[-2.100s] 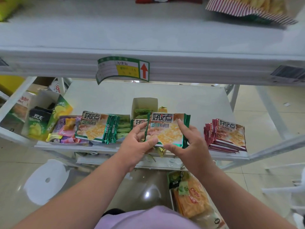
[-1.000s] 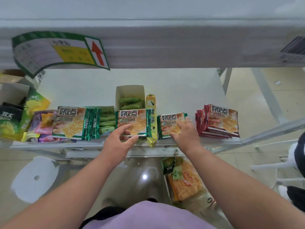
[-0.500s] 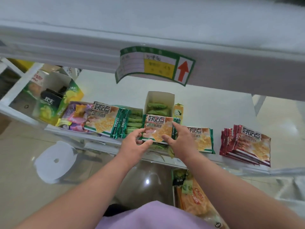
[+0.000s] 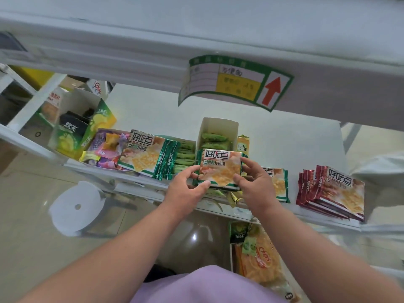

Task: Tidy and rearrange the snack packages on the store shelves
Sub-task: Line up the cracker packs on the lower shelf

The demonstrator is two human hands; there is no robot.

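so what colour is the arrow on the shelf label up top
Red, pointing up, on the green-bordered shelf label; the arrow shows clearly in the head view.

Bright, even light; floor (image 4: pixel 192 236) glare spot; soft motion blur, wide-angle bending at edges.

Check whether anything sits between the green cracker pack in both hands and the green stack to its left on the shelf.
Yes. Both the left hand and right hand hold the green pack. Between it and the green stack lies a row of small green sachets on the shelf.
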